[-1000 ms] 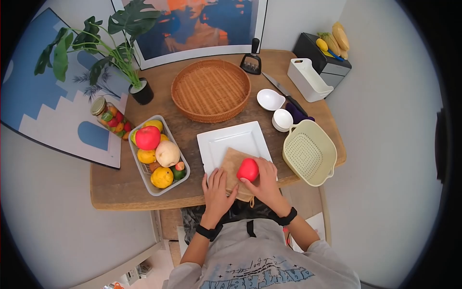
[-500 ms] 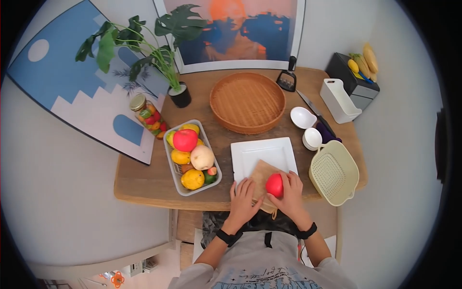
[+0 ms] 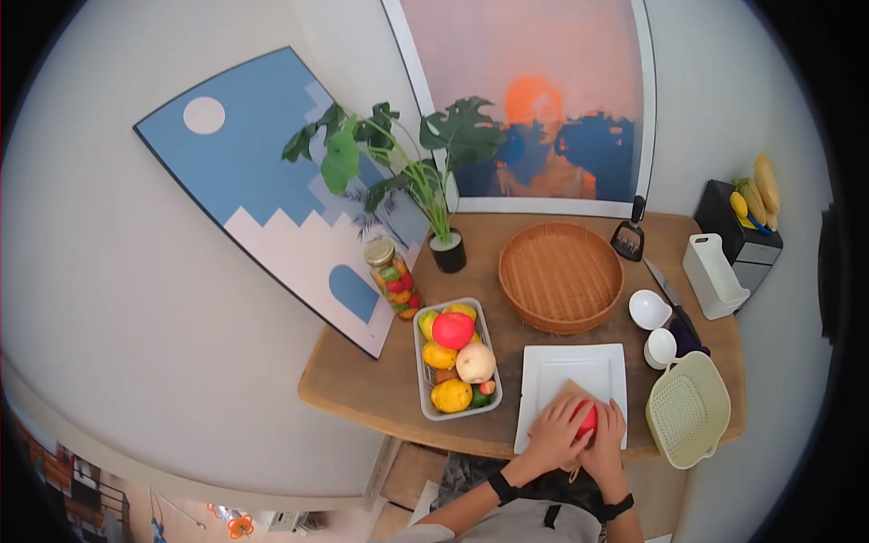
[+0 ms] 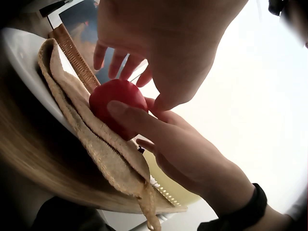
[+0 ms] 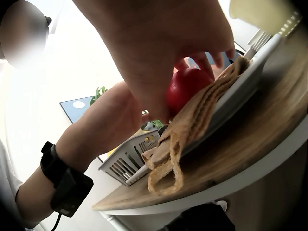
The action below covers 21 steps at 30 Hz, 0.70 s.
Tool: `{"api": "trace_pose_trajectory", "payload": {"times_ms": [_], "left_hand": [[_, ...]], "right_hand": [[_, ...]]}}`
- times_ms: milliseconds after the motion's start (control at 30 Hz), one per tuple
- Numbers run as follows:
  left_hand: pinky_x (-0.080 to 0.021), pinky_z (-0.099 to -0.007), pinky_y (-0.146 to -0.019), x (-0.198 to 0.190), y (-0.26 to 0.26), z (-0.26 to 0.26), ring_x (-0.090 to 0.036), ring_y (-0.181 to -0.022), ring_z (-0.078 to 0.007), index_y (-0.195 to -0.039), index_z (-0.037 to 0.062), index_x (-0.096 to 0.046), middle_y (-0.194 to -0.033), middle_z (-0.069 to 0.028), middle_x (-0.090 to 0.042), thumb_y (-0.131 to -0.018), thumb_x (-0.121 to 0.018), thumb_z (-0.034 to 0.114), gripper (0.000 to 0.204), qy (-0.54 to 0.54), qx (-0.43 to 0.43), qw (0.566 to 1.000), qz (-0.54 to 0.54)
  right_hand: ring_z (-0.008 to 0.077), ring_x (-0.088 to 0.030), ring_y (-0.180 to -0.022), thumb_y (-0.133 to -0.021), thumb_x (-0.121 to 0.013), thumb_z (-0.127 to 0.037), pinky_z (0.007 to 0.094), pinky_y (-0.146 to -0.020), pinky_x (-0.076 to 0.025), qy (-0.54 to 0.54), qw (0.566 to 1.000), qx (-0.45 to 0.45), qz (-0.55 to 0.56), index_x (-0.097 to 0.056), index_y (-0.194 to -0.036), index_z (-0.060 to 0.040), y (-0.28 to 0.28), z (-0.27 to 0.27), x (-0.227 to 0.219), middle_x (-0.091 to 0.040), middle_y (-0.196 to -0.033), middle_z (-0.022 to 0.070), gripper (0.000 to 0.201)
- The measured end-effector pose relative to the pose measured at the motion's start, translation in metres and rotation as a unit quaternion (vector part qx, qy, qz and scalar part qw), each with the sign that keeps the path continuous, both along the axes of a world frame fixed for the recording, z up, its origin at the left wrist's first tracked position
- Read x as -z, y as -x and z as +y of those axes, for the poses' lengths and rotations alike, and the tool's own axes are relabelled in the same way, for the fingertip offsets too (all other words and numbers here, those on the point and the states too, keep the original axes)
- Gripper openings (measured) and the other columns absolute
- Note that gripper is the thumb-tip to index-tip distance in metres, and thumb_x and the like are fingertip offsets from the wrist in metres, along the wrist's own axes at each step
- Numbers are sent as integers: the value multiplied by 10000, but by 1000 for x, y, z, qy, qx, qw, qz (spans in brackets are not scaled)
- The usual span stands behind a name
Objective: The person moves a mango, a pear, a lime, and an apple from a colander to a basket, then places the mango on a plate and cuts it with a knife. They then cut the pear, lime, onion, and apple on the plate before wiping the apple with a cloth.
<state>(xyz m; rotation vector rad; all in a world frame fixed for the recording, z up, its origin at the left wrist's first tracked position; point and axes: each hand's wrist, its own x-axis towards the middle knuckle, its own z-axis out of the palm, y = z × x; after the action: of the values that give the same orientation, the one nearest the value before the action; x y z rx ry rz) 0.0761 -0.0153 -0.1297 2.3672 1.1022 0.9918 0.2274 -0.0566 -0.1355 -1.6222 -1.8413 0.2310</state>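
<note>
A red apple (image 3: 588, 420) sits on a folded tan cloth (image 4: 113, 166) with a hanging loop. Under the cloth is a square white plate (image 3: 536, 364) at the table's front edge. My right hand (image 3: 605, 449) grips the apple, its thumb across the near side in the left wrist view. From the left, my left hand (image 3: 552, 442) reaches over the apple with loosely extended fingers, close above it. Both hands partly cover the apple in the head view.
Left of the plate stands a grey basket (image 3: 422, 380) of fruit, with a jar (image 3: 391, 276) and potted plant (image 3: 448, 253) behind. A round wicker tray (image 3: 561, 281) lies beyond the plate. Rightward are white bowls (image 3: 649, 309), a knife (image 3: 665, 282) and a pale green colander (image 3: 688, 412).
My left hand has moved from the cloth's left side over to the apple. The right hand keeps holding the apple. The head view has shifted, so the table appears lower and farther right.
</note>
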Motion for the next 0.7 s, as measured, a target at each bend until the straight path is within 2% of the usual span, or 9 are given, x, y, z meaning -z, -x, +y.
{"api": "trace_pose_trajectory", "payload": {"times_ms": [167,300,400,500,700], "left_hand": [[-397,-485,-1070,6,-12,-5,-482,-1285,-423,-1437,4,-455,-1450,-234,-463,-864,-690,266,673,17,4,999,51],[-424,-481,-1042,7,-17,-4,-511,-1240,-421,-1436,12,-461,-1413,-230,-488,-840,-711,263,694,40,-6,997,64],[-434,-475,-1030,12,-17,-2,-529,-1211,-417,-1411,16,-489,-1360,-216,-530,-825,-728,282,686,30,-26,999,15],[-424,-478,-1018,14,-13,-2,-543,-1192,-401,-1379,22,-519,-1308,-199,-565,-809,-752,326,687,45,-48,998,14],[-360,-492,-1032,19,-16,2,-521,-1204,-363,-1361,37,-535,-1287,-174,-572,-782,-788,375,717,-9,-78,997,-1]], "right_hand": [[489,-407,-1329,-688,-762,-167,561,-1112,-291,-28,998,-12,49,-490,-1346,16,-9,-3,4,-536,-1337,218,735],[480,-414,-1326,-681,-768,-178,556,-1113,-292,-48,998,-19,33,-489,-1347,13,-11,-2,12,-537,-1335,210,747],[466,-423,-1325,-674,-784,-201,546,-1112,-301,-63,998,-19,18,-489,-1349,1,-7,1,10,-544,-1328,197,765],[454,-446,-1302,-665,-808,-256,547,-1102,-315,-83,996,-26,22,-512,-1332,-7,-5,5,10,-560,-1304,194,770],[433,-474,-1265,-667,-834,-372,542,-1085,-342,-80,995,-25,47,-541,-1305,-22,-6,11,10,-568,-1287,188,784]]}}
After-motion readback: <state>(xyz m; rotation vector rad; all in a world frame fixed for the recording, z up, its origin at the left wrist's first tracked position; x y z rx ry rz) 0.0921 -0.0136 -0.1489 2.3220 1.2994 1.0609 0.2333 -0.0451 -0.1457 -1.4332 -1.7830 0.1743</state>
